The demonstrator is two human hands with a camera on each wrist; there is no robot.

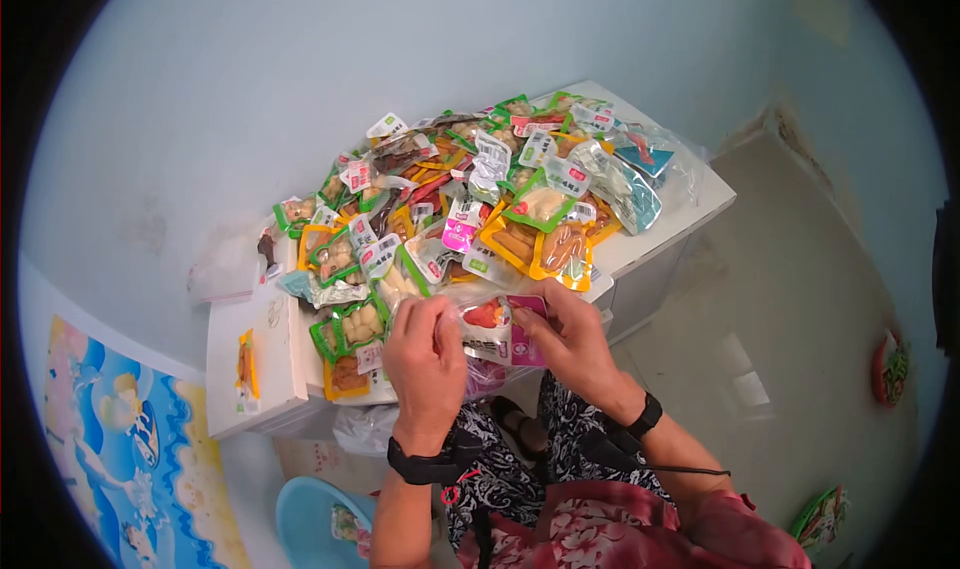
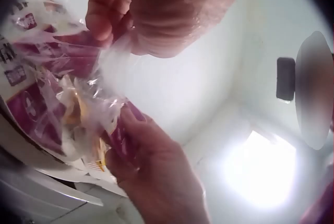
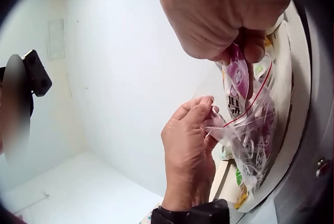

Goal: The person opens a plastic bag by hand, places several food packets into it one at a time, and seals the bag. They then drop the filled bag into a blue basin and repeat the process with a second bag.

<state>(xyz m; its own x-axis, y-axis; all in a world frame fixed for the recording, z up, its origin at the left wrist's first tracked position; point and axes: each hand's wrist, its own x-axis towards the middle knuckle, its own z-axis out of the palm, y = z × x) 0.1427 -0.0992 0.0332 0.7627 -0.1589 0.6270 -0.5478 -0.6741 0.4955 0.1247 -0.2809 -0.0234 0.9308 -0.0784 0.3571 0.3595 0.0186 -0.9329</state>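
My left hand (image 1: pixel 427 359) pinches the edge of a clear plastic bag (image 3: pixel 255 135) with a red seal line; in the right wrist view that hand (image 3: pixel 188 148) is left of the bag. My right hand (image 1: pixel 580 354) grips a white and purple snack packet (image 1: pixel 528 334) by its purple end, at the bag's mouth. The left wrist view shows the right hand (image 2: pixel 162 169) below, holding a purple packet end (image 2: pixel 122 138), and the left hand (image 2: pixel 167 10) above at the clear plastic. More purple packets (image 2: pixel 36 109) lie inside the bag.
A large heap of snack packets (image 1: pixel 545 204) covers much of the white table (image 1: pixel 690 204) beyond my hands. One yellow packet (image 1: pixel 246 364) lies at the table's left. On the floor are a blue basin (image 1: pixel 300 529) and a red basket (image 1: pixel 888 369) at the far right.
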